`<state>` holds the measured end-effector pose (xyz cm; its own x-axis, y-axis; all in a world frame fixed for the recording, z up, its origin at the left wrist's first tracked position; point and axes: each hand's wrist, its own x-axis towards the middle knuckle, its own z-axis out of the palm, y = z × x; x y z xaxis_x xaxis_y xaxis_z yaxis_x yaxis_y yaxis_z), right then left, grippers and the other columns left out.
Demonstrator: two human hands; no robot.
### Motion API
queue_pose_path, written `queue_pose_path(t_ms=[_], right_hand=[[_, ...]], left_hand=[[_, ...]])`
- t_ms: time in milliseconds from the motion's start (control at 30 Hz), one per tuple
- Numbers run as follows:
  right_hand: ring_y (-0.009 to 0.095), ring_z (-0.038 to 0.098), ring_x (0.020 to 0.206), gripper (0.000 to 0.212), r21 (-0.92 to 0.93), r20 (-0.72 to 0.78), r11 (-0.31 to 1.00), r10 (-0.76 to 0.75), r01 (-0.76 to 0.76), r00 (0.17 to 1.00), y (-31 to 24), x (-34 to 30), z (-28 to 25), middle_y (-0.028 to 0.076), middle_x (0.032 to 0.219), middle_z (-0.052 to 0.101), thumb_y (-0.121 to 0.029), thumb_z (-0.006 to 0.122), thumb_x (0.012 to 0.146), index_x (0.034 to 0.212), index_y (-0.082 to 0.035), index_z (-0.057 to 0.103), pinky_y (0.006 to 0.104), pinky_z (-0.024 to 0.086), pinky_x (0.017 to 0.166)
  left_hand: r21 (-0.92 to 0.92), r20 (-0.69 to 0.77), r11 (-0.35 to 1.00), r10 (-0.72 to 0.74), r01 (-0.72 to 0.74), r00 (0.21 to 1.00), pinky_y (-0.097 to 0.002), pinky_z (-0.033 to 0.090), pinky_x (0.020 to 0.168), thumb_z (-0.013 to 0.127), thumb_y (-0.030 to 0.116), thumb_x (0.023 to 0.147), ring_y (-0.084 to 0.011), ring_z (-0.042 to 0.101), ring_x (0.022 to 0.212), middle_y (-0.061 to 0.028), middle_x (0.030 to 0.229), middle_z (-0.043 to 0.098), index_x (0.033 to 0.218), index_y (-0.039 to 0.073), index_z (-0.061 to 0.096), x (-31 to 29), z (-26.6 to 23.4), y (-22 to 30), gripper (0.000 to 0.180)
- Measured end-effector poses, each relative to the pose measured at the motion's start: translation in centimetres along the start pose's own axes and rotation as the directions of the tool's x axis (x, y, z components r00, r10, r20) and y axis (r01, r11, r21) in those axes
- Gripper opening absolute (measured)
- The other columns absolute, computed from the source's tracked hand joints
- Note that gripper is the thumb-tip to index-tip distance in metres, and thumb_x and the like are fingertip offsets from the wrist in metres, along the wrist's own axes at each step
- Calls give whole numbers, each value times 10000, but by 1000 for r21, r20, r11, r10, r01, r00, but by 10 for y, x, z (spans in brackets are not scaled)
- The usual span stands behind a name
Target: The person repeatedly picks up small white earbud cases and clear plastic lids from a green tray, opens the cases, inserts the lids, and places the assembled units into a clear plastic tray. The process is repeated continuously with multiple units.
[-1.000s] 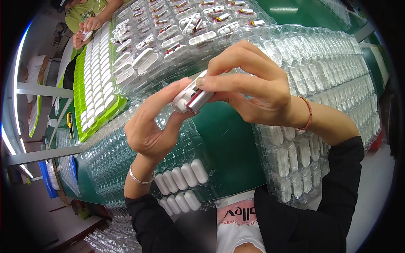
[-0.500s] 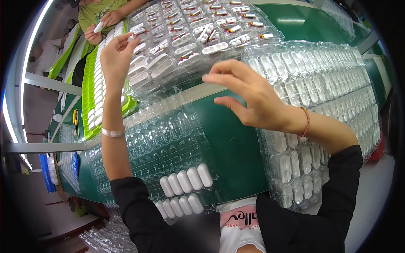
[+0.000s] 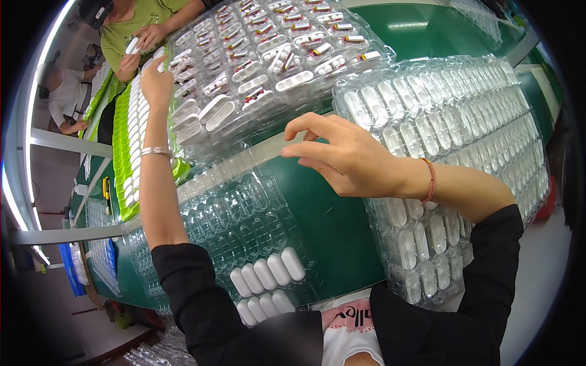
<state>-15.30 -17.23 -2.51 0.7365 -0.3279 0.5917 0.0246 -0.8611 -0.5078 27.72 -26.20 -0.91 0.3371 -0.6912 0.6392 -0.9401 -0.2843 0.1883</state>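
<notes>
Left hand [image 3: 157, 82] is out at the far end of the bright-green moulded plastic tray [image 3: 181, 169], fingertips largely masked by its own back, so whether it's pinching can't be told! Right at those fingers, a smooth white rounded plastic piece [image 3: 160, 53], partly covered; its pointing and long axis can't be made out. Right hand [image 3: 326, 152]: fingers loosely curled, apart, nothing between, above the green tabletop [image 3: 332, 244].
</notes>
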Motion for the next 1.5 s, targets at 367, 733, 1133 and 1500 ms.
queue_pose_path(t_ms=[367, 733, 1133, 1500], right_hand=[[164, 606, 850, 255, -109, 99, 994, 8, 3, 995, -24, 28, -47, 79, 1100, 633, 32, 637, 839, 1085, -30, 667, 276, 492, 778], [245, 624, 939, 240, 23, 304, 999, -41, 36, 952, -36, 18, -7, 107, 1052, 633, 25, 662, 797, 1031, -27, 658, 328, 496, 801], [258, 687, 805, 148, -510, -102, 751, 431, -419, 897, -13, -96, -194, 92, 889, 716, -192, 676, 842, 956, -110, 723, 368, 532, 713], [341, 659, 965, 213, -549, -690, -61, 597, -834, 410, 151, -202, -361, 114, 996, 708, -271, 646, 827, 977, -138, 720, 457, 513, 850]], left_hand=[[-90, 441, 995, 74, -38, 894, -309, 493, 706, 659, 118, 863, -201, 686, 789, -118, 871, 715, 973, 43, 705, -203, -210, 34, 141], [193, 511, 943, -333, 271, 793, -375, 509, 690, 725, 154, 773, -274, 639, 805, -101, 888, 668, 1123, 80, 626, -391, -268, 101, 371], [45, 250, 999, -36, 26, 967, -378, 520, 851, 556, 22, 927, -297, 628, 1016, -180, 1154, 614, 1290, -15, 547, -347, -267, 119, 365], [-497, 366, 852, 379, -165, 850, -388, 506, 833, 562, -156, 804, -340, 619, 970, -214, 1078, 586, 1277, -42, 536, -271, -214, 209, 487]])
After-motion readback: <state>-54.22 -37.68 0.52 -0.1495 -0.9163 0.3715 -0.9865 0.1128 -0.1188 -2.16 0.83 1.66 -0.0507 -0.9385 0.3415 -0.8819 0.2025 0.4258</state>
